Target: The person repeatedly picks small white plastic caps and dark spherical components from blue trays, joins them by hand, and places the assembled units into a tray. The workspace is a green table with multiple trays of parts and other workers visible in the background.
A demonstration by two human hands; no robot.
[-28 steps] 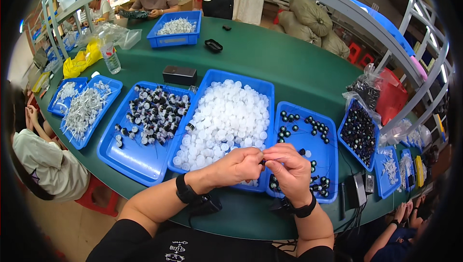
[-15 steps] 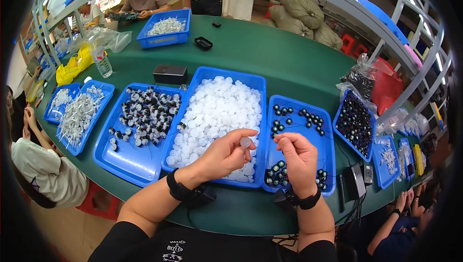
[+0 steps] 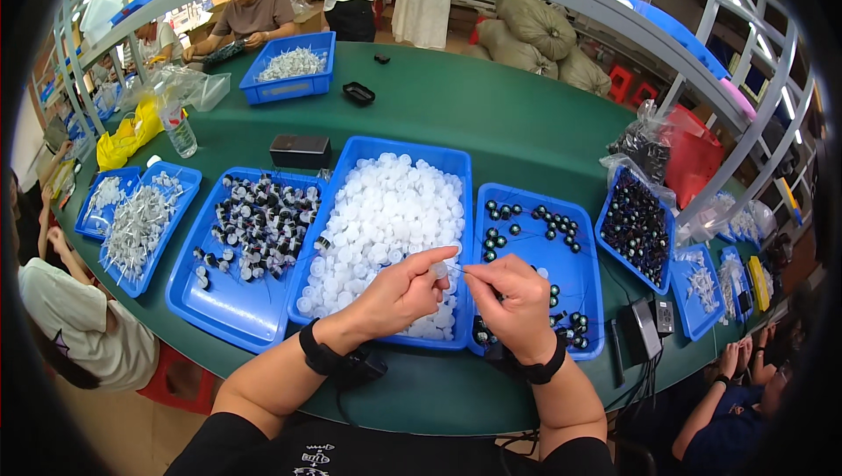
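Note:
My left hand [image 3: 396,294] pinches a small translucent white plastic cap [image 3: 439,272] between thumb and fingers, index stretched out over it. Close beside it on the right, my right hand [image 3: 516,302] has its fingertips pinched on what looks like a thin wire [image 3: 454,267] running to the cap. Whether the wire enters the cap is too small to tell. Both hands are above a blue tray [image 3: 467,180] heaped with similar white caps. Under and beyond my right hand, another blue tray [image 3: 526,252] holds dark shiny round pieces [image 3: 561,229] with thin wires.
On the left, a blue tray [image 3: 195,299] holds capped black-and-white pieces [image 3: 263,217]. Further left is a tray of white stick-like parts [image 3: 145,226]. A black box [image 3: 300,152] stands behind the trays. A tray of dark pieces [image 3: 638,226] and an adapter [image 3: 642,329] lie right. Other people sit around the table.
My right hand has moved left to meet my left hand, and a thin wire now shows between them. My left hand keeps the cap. The whole view has shifted slightly.

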